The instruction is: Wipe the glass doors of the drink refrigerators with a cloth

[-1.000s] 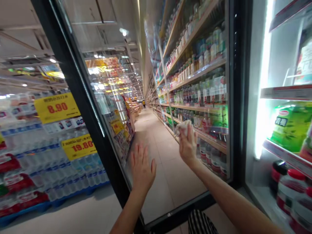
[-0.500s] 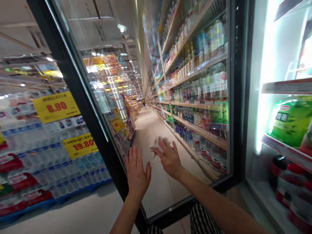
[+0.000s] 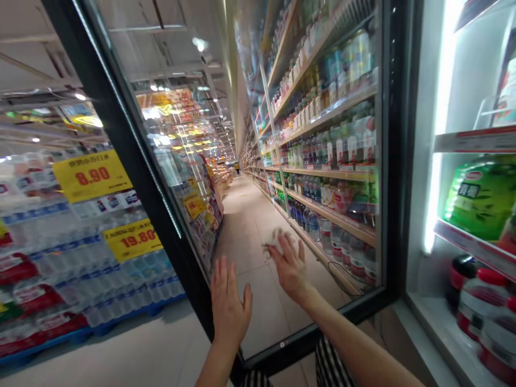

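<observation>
A tall glass cooler door (image 3: 258, 301) with a black frame (image 3: 189, 279) stands open in front of me. My right hand (image 3: 291, 266) presses a crumpled whitish cloth (image 3: 280, 236) against the lower part of the pane; only the cloth's edges show past the fingers. My left hand (image 3: 230, 301) lies with outstretched fingers on the pane's left side, close to the black frame, and holds nothing.
To the right is the lit cooler with green drink packs (image 3: 479, 196) and red-capped bottles (image 3: 481, 303) on its shelves. Shrink-wrapped water bottles (image 3: 121, 285) with yellow price signs (image 3: 92, 174) stand to the left. Bottle shelves (image 3: 322, 134) show in the glass.
My right hand has slid the cloth a little right and slightly down on the glass. The left hand has moved slightly down along the pane's edge.
</observation>
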Demonstrator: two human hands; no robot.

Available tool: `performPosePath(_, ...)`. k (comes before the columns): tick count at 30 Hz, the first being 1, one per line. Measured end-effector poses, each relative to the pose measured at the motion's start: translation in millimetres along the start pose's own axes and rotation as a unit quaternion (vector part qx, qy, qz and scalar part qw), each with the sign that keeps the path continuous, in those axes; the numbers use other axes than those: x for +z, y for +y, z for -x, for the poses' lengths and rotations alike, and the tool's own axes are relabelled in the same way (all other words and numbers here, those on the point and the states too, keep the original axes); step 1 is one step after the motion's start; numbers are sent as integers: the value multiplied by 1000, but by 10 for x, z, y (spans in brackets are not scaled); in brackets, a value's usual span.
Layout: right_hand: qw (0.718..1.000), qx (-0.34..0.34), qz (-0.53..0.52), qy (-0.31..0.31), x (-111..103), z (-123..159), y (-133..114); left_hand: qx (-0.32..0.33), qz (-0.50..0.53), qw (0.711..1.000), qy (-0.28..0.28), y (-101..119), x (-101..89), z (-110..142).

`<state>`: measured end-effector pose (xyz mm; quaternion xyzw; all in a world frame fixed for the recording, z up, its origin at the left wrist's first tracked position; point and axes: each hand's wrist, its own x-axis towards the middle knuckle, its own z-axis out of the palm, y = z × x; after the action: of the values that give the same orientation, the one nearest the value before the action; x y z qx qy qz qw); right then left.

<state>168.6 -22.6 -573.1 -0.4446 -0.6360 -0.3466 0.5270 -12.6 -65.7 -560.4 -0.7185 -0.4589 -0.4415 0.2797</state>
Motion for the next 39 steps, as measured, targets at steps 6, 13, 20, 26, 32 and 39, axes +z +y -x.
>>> performPosePath(6,985,162,29,58,-61,-32,141,-14,14,1000,0,-12,9,49)
performPosePath(13,999,-19,-35,5,47,-76,-316,-9,41,999,16,-75,-114,36)
performPosePath(20,988,-148,-49,-10,91,-318,-417,-17,55,996,73,-72,-338,-70)
performPosePath(26,990,-128,-55,22,115,-1173,-671,-31,38,995,85,-137,-436,-198)
performPosePath(32,970,-233,-64,2,81,-1170,-656,-33,42,994,93,-118,-482,-278)
performPosePath(39,985,-166,-35,33,45,-1645,-653,-6,41,993,115,-125,-529,-581)
